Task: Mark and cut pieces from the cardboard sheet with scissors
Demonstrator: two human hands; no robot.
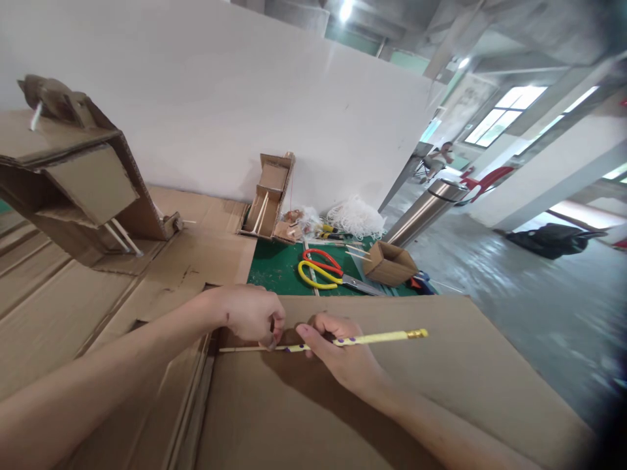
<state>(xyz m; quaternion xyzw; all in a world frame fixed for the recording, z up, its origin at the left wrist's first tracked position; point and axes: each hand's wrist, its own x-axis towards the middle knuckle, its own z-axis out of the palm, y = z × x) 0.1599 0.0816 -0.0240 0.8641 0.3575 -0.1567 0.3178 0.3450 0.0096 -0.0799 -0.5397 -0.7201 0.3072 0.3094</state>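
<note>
My right hand (343, 352) is closed around a yellow pencil (386, 337) with purple dots, its metal end pointing right. The pencil lies nearly flat over a large brown cardboard sheet (392, 405). My left hand (252, 313) is pinched on a thin wooden stick (242, 349), pressing it against the cardboard right beside the pencil's tip. The two hands almost touch at the sheet's far edge.
Red and yellow scissors (323, 267) lie on a green cutting mat (279, 267) beyond the sheet, beside a small open cardboard box (390, 263), skewers and white string. Cardboard models stand at left (83, 183) and centre (269, 196). A person sits far off at right.
</note>
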